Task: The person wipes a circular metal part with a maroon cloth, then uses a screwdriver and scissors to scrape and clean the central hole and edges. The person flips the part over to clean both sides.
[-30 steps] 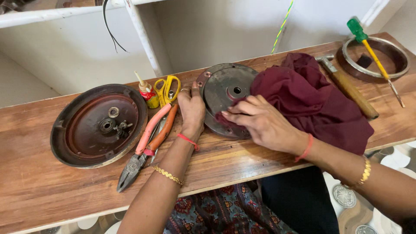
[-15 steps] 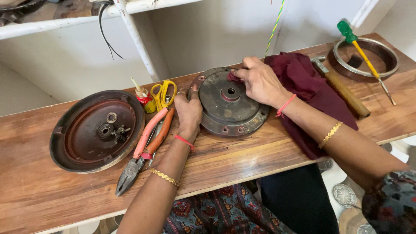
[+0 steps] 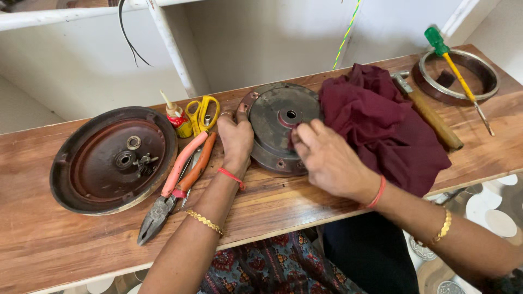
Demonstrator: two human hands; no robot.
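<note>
A round grey metal disc with a centre hole [image 3: 280,117] lies on the wooden bench [image 3: 272,201]. My left hand [image 3: 235,139] grips the disc's left rim. Fingers of my right hand [image 3: 329,160] press on the disc's front right face, beside the maroon cloth [image 3: 381,125] that lies bunched against the disc's right side. I cannot tell whether the right fingers pinch the cloth.
A dished rusty metal cover [image 3: 111,159] sits at the left. Orange-handled pliers [image 3: 174,188], yellow scissors [image 3: 201,111] and a small bottle [image 3: 175,115] lie between cover and disc. A wooden-handled hammer [image 3: 430,114], a metal ring [image 3: 457,76] and a green-handled screwdriver [image 3: 457,76] are at the right.
My right hand has moved from the disc's far rim down to its near right face. The cloth has spread back against the disc. My left hand stays on the rim.
</note>
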